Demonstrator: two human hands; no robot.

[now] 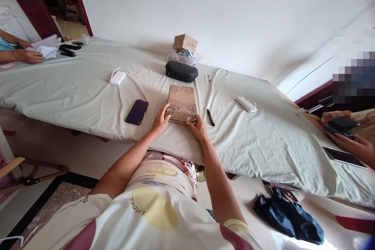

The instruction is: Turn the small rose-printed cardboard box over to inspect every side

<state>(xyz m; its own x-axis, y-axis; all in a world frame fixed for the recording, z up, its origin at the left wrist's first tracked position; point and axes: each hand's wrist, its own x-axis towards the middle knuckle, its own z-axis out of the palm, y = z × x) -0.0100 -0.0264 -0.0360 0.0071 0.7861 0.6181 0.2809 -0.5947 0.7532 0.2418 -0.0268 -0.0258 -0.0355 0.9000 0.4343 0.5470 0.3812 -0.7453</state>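
Observation:
A brown cardboard box (182, 99) with dark scribbled circles lies on the cloth-covered table in front of me. My left hand (161, 120) holds its near left corner, thumb and fingers against the side. At the near right corner, my right hand (199, 128) grips the box in the same way. Left of it rests a dark smartphone (136, 112). A black marker pen (210, 117) is just right of my right hand. Behind the box sits a long black zip case (181, 71).
A clear plastic bin (191, 61) with a small carton (185, 42) on top stands by the wall. White power strips (118, 77) lie left and right. One person's hands (32, 55) hold paper at far left; another's hands (348, 136) hold a dark object near a tablet (344, 157).

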